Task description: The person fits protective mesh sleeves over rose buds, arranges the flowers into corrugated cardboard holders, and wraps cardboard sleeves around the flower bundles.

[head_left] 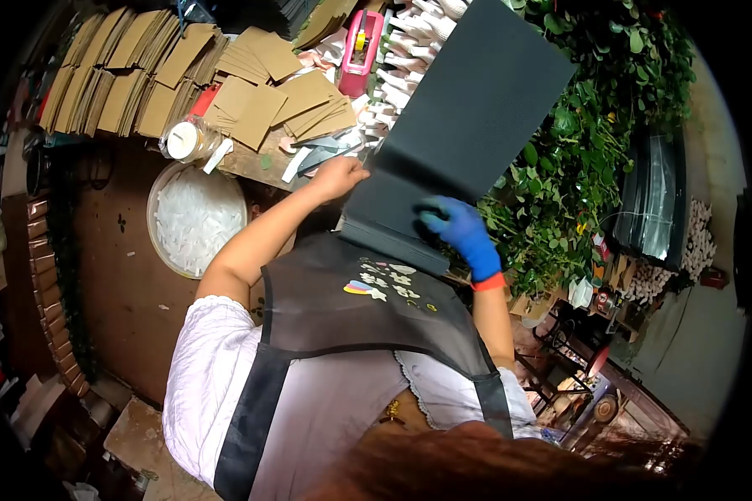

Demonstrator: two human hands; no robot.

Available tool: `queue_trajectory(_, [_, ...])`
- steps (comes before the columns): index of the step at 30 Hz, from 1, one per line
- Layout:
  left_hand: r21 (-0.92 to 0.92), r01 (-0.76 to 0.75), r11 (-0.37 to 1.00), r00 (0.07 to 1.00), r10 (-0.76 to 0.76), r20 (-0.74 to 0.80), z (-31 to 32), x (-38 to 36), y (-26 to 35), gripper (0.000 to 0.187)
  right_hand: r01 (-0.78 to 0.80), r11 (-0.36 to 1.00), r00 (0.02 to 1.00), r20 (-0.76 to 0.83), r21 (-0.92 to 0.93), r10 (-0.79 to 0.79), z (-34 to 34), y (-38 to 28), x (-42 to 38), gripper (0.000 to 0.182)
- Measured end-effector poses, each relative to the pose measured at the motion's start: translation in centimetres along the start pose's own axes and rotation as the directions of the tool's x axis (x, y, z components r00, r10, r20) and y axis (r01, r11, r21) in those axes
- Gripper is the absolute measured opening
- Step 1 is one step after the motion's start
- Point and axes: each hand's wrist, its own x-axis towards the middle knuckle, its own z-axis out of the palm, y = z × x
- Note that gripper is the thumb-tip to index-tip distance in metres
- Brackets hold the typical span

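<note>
A large black sheet (476, 100) rises away from a stack of black sheets (384, 238) in front of my apron. At its left edge, my left hand (341, 177) is bare, with fingers closed on the edge of the sheet; the fingertips are partly hidden. My right hand (458, 230) wears a blue glove with an orange cuff. It is over the stack's right part, fingers somewhat apart and nothing seen in them. Dark scissors (322, 152) lie just beyond my left hand.
Brown cardboard pieces (255, 108), a pink tape dispenser (362, 52) and a clear jar (184, 140) lie on the table to the left. A tub of white pieces (196, 219) stands below. Leafy green stems (560, 167) fill the right, beside white bundled items (405, 58).
</note>
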Motion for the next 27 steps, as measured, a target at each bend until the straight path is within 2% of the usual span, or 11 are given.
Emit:
queue_trajectory(2, [0.215, -0.052, 0.975, 0.997, 0.039, 0.065, -0.5, 0.3, -0.2, 0.037, 0.297, 0.948, 0.955, 0.015, -0.114, -0.297, 2.7, 0.9, 2.5, 0.035])
queue_trajectory(5, [0.662, -0.231, 0.713, 0.972, 0.133, 0.195, -2.0, -0.3, 2.4, 0.036, 0.308, 0.891, 0.945, 0.220, -0.335, -0.243, 4.5, 0.3, 3.7, 0.036])
queue_trajectory(6, [0.618, -0.368, 0.695, 0.928, 0.313, 0.201, -1.9, -0.6, 3.2, 0.031, 0.322, 0.885, 0.942, 0.211, -0.336, -0.262, 4.9, 0.7, 3.9, 0.036])
queue_trajectory(8, [0.530, -0.623, 0.576, 0.749, 0.635, 0.189, -1.2, -1.1, 4.7, 0.024, 0.326, 0.861, 0.941, 0.221, -0.391, -0.256, 5.3, 0.9, 4.0, 0.034])
queue_trajectory(10, [0.414, -0.876, 0.245, 0.398, 0.854, 0.336, -0.1, 0.0, 4.4, 0.033, 0.304, 0.853, 0.949, 0.219, -0.425, -0.229, 5.8, 1.2, 3.9, 0.033])
queue_trajectory(12, [0.554, -0.824, 0.118, 0.367, 0.856, 0.364, 2.0, 1.3, 3.7, 0.052, 0.267, 0.855, 0.958, 0.217, -0.445, -0.186, 6.0, 1.9, 3.8, 0.033])
queue_trajectory(17, [0.452, -0.815, 0.363, 0.539, 0.760, 0.362, 3.1, 1.5, 1.8, 0.072, 0.317, 0.881, 0.944, 0.206, -0.351, -0.258, 3.7, -0.7, 1.8, 0.032])
queue_trajectory(20, [0.445, -0.802, 0.398, 0.571, 0.731, 0.375, 3.3, 1.6, 1.8, 0.077, 0.335, 0.808, 0.761, -0.367, -0.486, -0.536, -1.0, -9.8, 1.9, 0.034])
queue_trajectory(23, [0.486, -0.792, 0.369, 0.572, 0.725, 0.383, 3.4, 1.5, 1.9, 0.076, 0.128, 0.871, 0.731, -0.549, -0.474, -0.406, -0.7, -10.5, 4.9, 0.034])
queue_trajectory(26, [0.502, -0.789, 0.354, 0.568, 0.732, 0.376, 3.7, 1.7, 1.2, 0.076, -0.023, 0.843, 0.858, -0.444, -0.538, -0.259, 1.2, -6.4, 8.5, 0.035])
queue_trajectory(27, [0.486, -0.804, 0.342, 0.529, 0.785, 0.323, 3.7, 1.8, 1.2, 0.078, 0.020, 0.911, 0.909, -0.373, -0.413, -0.189, 0.2, -6.0, 9.0, 0.032])
